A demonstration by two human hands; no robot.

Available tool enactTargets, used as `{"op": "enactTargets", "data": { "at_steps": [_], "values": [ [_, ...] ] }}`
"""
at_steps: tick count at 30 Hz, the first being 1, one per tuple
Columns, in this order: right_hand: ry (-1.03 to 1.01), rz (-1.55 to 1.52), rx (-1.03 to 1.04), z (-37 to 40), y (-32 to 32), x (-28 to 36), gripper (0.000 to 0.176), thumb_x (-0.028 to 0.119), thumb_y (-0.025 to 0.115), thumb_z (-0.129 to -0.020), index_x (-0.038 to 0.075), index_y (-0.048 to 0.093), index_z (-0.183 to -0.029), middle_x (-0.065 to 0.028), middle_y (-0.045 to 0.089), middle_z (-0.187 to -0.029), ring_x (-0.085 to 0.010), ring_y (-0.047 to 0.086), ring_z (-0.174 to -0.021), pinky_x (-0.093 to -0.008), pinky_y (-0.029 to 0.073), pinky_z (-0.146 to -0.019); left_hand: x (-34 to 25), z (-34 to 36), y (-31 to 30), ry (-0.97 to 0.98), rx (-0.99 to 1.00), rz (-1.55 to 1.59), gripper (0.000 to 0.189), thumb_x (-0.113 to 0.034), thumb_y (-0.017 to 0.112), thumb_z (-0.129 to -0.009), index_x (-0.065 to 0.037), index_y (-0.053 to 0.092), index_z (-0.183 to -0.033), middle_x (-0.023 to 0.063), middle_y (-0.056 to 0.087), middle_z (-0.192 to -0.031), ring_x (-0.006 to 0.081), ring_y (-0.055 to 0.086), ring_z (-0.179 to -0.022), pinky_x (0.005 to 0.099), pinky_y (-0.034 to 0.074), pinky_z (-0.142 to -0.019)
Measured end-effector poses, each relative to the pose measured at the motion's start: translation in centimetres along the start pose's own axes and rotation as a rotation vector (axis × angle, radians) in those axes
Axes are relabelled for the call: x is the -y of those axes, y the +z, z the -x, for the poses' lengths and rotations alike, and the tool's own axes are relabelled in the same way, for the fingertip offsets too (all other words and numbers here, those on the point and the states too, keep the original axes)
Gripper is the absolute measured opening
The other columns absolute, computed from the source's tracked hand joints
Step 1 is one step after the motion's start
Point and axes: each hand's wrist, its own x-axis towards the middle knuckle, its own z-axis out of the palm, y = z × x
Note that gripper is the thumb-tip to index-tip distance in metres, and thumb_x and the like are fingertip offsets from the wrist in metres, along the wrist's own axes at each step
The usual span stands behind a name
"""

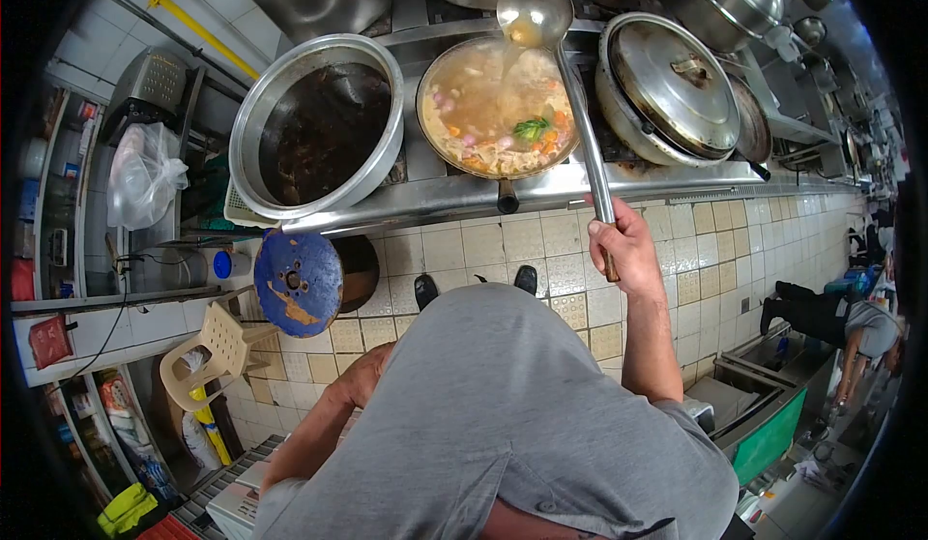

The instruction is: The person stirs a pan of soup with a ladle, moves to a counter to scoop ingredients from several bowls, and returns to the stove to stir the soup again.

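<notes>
My right hand (626, 248) is closed around the wooden-ended handle of a long metal ladle (594, 158). The ladle's bowl is tilted over the far edge of a wide pan (432, 139), and a thin stream of liquid seems to fall from it. In the pan, a light brown stew (483, 95) holds orange and pinkish pieces and a green leafy bunch (532, 129). My left hand (367, 376) rests against my side at the grey shirt, its fingers mostly hidden.
Left of the pan stands a large metal pot (253, 180) of dark liquid. A lidded pot (677, 81) sits to the right, with taller pots behind. The pan handle (507, 197) juts past the stove edge. A blue round-topped stool (300, 284) and beige chair (217, 347) stand left; another person (870, 327) is far right.
</notes>
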Motion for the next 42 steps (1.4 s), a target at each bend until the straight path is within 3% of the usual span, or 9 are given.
{"op": "enactTargets", "data": {
  "at_steps": [15,20,24,26,27,29,32,37,42],
  "values": [
    [0.12,0.342,-0.043,-0.3,0.3,-0.4,0.033,0.002,0.062,-0.093,0.001,0.061,-0.125,0.0023,0.051,-0.063,-0.0059,0.047,-0.047,-0.0248,0.035,-0.043,0.4,1.0,0.5,-0.123,-0.012,0.123,0.097,-0.04,0.091,-0.062,-0.01,0.052,-0.146,0.0115,0.061,-0.138,0.0259,0.057,-0.127,0.0375,0.043,-0.108],
    [0.096,0.493,-0.047,-1.0,-0.1,-3.3,0.011,0.007,0.067,-0.091,0.002,0.062,-0.099,0.002,0.051,-0.064,-0.007,0.047,-0.048,-0.0259,0.036,-0.043,2.1,0.9,0.5,-0.147,0.015,0.176,0.099,-0.042,0.091,-0.06,-0.009,0.052,-0.145,0.0116,0.062,-0.137,0.0267,0.058,-0.126,0.038,0.043,-0.108],
    [-0.049,0.715,0.014,-0.9,-0.7,-5.6,0.014,0.011,0.067,-0.091,0.001,0.062,-0.098,0.0005,0.053,-0.064,-0.0079,0.048,-0.048,-0.0273,0.036,-0.041,1.7,1.0,0.5,-0.161,0.011,0.153,0.098,-0.043,0.09,-0.06,-0.009,0.053,-0.144,0.0121,0.062,-0.136,0.0279,0.058,-0.125,0.0389,0.043,-0.108],
    [0.331,0.464,0.094,-0.3,0.3,-4.2,0.027,0.013,0.065,-0.092,-0.004,0.063,-0.112,-0.003,0.059,-0.071,-0.0103,0.052,-0.052,-0.0284,0.038,-0.043,1.6,1.0,0.5,-0.136,0.002,0.117,0.097,-0.044,0.09,-0.06,-0.009,0.053,-0.143,0.0122,0.062,-0.136,0.0279,0.058,-0.125,0.039,0.042,-0.108],
    [0.332,0.464,0.094,-0.4,0.1,-4.5,0.027,0.013,0.065,-0.092,-0.004,0.063,-0.112,-0.003,0.059,-0.071,-0.0103,0.052,-0.052,-0.0284,0.038,-0.043,1.6,1.0,0.5,-0.111,-0.008,0.081,0.097,-0.044,0.089,-0.06,-0.008,0.053,-0.143,0.0123,0.062,-0.136,0.0279,0.057,-0.126,0.0391,0.042,-0.108],
    [0.37,-0.254,0.097,-0.5,-0.5,-5.6,0.034,0.011,0.063,-0.092,-0.007,0.059,-0.121,-0.0036,0.059,-0.073,-0.0106,0.051,-0.05,-0.0266,0.037,-0.042,2.3,1.0,0.8,-0.131,-0.022,0.145,0.098,-0.045,0.09,-0.06,-0.008,0.053,-0.143,0.0124,0.062,-0.136,0.0277,0.057,-0.126,0.0389,0.042,-0.109],
    [0.494,-0.699,0.126,-0.7,-0.7,-4.8,0.041,0.01,0.063,-0.093,-0.008,0.055,-0.129,-0.0025,0.058,-0.071,-0.0105,0.05,-0.049,-0.025,0.036,-0.041,2.9,1.0,0.8,-0.153,-0.033,0.214,0.1,-0.045,0.09,-0.059,-0.008,0.052,-0.144,0.0125,0.061,-0.137,0.0273,0.057,-0.127,0.0386,0.042,-0.109],
    [0.301,-0.288,0.061,-0.2,0.5,-5.4,0.04,0.011,0.064,-0.094,-0.007,0.056,-0.13,-0.0019,0.058,-0.07,-0.0101,0.05,-0.048,-0.0256,0.034,-0.04,2.2,0.9,0.7,-0.241,-0.004,0.303,0.102,-0.043,0.09,-0.059,-0.008,0.051,-0.145,0.0116,0.061,-0.138,0.0266,0.057,-0.127,0.0376,0.041,-0.11],
    [0.19,-0.043,-0.015,-0.3,-0.9,-5.3,0.041,0.005,0.062,-0.093,-0.007,0.055,-0.133,0.0005,0.054,-0.07,-0.0084,0.049,-0.047,-0.0238,0.035,-0.042,2.4,0.9,0.5,-0.133,-0.002,0.177,0.097,-0.035,0.092,-0.058,-0.008,0.054,-0.143,0.0087,0.063,-0.135,0.0218,0.057,-0.124,0.0355,0.042,-0.108]
  ]
}}
